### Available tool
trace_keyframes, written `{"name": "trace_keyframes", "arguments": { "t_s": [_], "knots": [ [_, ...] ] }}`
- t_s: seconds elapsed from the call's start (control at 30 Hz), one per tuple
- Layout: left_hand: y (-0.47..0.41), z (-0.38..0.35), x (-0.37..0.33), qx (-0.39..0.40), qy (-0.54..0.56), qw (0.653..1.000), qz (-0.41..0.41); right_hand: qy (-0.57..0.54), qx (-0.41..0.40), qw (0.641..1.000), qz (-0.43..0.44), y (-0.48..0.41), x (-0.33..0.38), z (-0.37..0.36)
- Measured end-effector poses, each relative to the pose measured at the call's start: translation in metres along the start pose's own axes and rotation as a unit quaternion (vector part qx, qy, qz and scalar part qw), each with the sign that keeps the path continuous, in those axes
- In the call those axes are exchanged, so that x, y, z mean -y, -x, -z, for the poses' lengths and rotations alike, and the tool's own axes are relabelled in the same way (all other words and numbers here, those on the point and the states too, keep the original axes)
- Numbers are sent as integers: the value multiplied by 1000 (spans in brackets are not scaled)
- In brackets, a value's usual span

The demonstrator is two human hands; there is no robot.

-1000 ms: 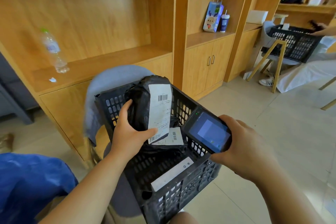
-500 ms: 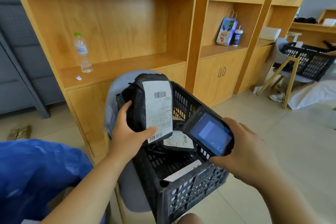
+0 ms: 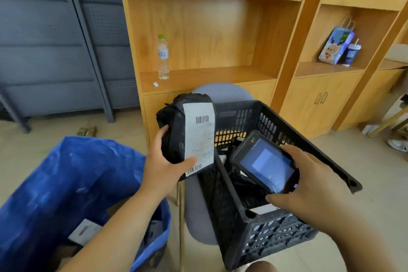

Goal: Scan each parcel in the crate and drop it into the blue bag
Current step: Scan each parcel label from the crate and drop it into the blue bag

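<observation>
1 crate (image 3: 276,234), 1 blue bag (image 3: 66,172), 1 scanner (image 3: 265,161)

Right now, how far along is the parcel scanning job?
Done: at least one labelled parcel lies in the blue plastic bag. In hand: the left hand holds a black wrapped parcel with white label, the right hand a black handheld scanner. Left: more parcels lie in the black plastic crate.

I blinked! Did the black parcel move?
Yes. The black parcel in the left hand went left, from over the crate past its left rim, toward the blue bag.
</observation>
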State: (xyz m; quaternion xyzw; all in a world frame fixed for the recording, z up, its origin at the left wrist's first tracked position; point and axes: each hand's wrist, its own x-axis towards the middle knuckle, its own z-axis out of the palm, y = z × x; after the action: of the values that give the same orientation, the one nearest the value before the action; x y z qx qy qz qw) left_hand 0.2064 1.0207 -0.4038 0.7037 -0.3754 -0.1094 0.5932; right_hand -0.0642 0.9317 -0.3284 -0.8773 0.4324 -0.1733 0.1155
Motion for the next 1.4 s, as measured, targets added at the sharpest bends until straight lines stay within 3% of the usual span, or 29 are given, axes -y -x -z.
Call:
{"name": "trace_keyframes", "arguments": {
  "t_s": [0.23,0.4,0.53,0.6,0.67,0.93,1.2,1.4],
  "knots": [
    [14,40,18,-47,-31,998,22,-3,20,999,48,-7,32,-18],
    [36,86,57,-74,-101,988,90,-12,47,995,83,-12,61,-40],
    [51,115,91,-89,-228,952,185,-13,72,993,97,-15,77,-55],
    [56,125,105,-52,-295,919,257,-13,80,992,96,-14,80,-59],
    [60,129,116,-8,-323,907,271,-9,86,992,94,-14,80,-61],
    [48,87,90,67,-229,945,222,-6,55,997,48,-12,48,-42],
    [7,8,5,147,-199,966,74,-1,0,999,-41,-15,-23,-8],
    [-23,-76,-33,209,-197,957,-44,-15,-18,993,-116,-20,-82,-1]
  ]
}}
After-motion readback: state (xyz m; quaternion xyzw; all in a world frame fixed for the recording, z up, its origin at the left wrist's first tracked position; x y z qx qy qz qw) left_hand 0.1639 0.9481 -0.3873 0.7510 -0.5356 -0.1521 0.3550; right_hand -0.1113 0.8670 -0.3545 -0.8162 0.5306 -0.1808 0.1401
